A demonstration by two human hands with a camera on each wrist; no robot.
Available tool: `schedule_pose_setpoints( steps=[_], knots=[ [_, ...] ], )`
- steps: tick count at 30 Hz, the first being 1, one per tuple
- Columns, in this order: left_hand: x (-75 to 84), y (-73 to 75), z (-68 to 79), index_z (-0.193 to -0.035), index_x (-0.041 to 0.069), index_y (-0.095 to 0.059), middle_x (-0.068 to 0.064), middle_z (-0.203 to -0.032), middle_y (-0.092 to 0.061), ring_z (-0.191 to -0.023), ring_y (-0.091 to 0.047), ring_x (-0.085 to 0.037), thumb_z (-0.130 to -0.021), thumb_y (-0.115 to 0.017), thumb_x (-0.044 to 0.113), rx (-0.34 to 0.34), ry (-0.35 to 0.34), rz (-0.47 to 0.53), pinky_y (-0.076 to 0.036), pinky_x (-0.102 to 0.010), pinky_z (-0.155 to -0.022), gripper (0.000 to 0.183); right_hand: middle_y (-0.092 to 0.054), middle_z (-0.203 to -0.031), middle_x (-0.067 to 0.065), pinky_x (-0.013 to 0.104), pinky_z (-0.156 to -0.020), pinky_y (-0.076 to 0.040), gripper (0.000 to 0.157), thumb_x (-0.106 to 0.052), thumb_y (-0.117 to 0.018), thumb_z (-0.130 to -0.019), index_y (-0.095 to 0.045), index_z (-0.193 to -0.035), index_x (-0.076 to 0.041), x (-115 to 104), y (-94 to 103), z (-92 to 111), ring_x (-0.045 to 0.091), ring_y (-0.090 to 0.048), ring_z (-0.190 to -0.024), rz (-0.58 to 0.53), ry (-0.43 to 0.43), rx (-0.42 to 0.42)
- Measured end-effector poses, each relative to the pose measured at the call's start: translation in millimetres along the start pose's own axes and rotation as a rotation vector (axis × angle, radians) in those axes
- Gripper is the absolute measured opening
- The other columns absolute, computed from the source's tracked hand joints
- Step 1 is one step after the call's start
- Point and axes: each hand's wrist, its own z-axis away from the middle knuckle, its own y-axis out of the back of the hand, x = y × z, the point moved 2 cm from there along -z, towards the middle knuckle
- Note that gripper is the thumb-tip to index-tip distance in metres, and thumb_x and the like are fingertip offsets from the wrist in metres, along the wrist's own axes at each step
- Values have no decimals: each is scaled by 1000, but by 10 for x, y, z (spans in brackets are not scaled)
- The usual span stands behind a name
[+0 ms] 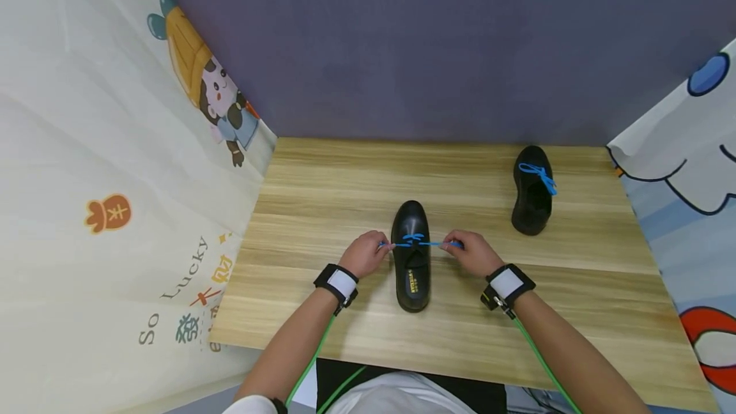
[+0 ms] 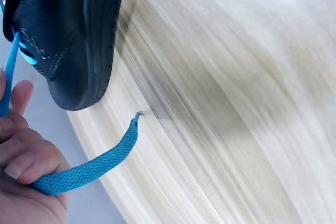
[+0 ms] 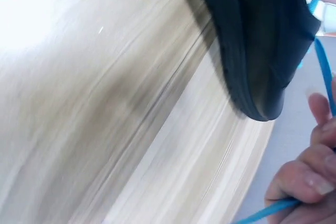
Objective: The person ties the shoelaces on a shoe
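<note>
A black leather shoe point(image 1: 411, 280) stands on the wooden table, toe pointing away from the person. Its blue shoelace point(image 1: 430, 244) is stretched out to both sides above the tongue. On the shoe's left, the left hand point(image 1: 368, 253) pinches one lace end; in the left wrist view a loose tail of blue lace point(image 2: 89, 172) hangs from under its curled fingers. To the right, the right hand point(image 1: 473, 253) grips the other end, and its tail shows below the fingers point(image 3: 310, 182) in the right wrist view. Both hands are at about lace height.
Another black shoe point(image 1: 531, 206), its blue lace point(image 1: 537, 174) tied in a bow, stands at the table's back right. The wooden table point(image 1: 322, 177) meets a grey-purple wall point(image 1: 402, 50) behind. Printed cloths hang at left and right. Green cables point(image 1: 310, 363) run along both forearms.
</note>
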Motion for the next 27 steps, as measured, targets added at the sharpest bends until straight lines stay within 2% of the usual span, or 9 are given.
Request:
schedule_pose_setpoints(
  steps=[4, 9, 13, 17, 20, 23, 27],
  knots=[
    [-33, -11, 8, -90, 10, -68, -1, -83, -63, -77, -61, -16, -102, -60, 24, -23, -9, -29, -51, -32, -71, 20, -60, -76, -2, 32, -65, -42, 7, -10, -70, -94, -67, -89, -6, 28, -9, 13, 15, -51, -69, 53, 26, -7],
    [-57, -16, 21, -92, 9, -69, -1, -83, -62, -77, -61, -16, -102, -60, 21, -34, -33, -36, -51, -32, -72, 19, -62, -79, -1, 33, -67, -43, 5, -7, -67, -96, -67, -91, -7, 76, -1, 19, 15, -53, -72, 78, 31, -11],
    [-87, 0, 40, -94, 11, -72, -1, -88, -58, -83, -57, -19, -101, -62, 22, 19, -59, -77, -48, -34, -73, 16, -65, -84, 2, 37, -70, -47, 5, -4, -64, -96, -68, -93, -5, 99, 36, 18, 17, -56, -75, 106, 43, 2],
    [-137, 12, 65, -97, 19, -76, -2, -94, -46, -90, -43, -24, -97, -67, 27, 94, -39, -175, -36, -38, -75, 12, -62, -91, 7, 41, -75, -47, 4, -3, -66, -95, -69, -94, -2, 108, 72, 27, 23, -57, -85, 128, 51, 27],
    [-171, 16, 78, -98, 23, -78, -2, -92, -41, -90, -39, -25, -95, -70, 26, 129, -17, -241, -31, -39, -74, 9, -56, -95, 9, 42, -78, -44, 4, -4, -71, -92, -72, -94, -1, 130, 86, 36, 27, -53, -91, 176, 68, 52],
    [-188, 26, 90, -98, 22, -79, -2, -87, -53, -86, -51, -25, -92, -72, 22, 162, -10, -273, -36, -40, -73, 9, -54, -93, 9, 41, -78, -40, 5, -6, -73, -91, -73, -94, -2, 148, 104, 44, 27, -50, -89, 229, 89, 74],
    [-193, 30, 102, -102, 17, -79, 0, -88, -74, -78, -69, -18, -94, -70, 20, 180, 48, -177, -51, -36, -72, 12, -62, -85, 5, 36, -70, -40, 5, -6, -69, -94, -71, -95, -2, 144, 123, 51, 20, -51, -76, 224, 69, 73]
  ],
)
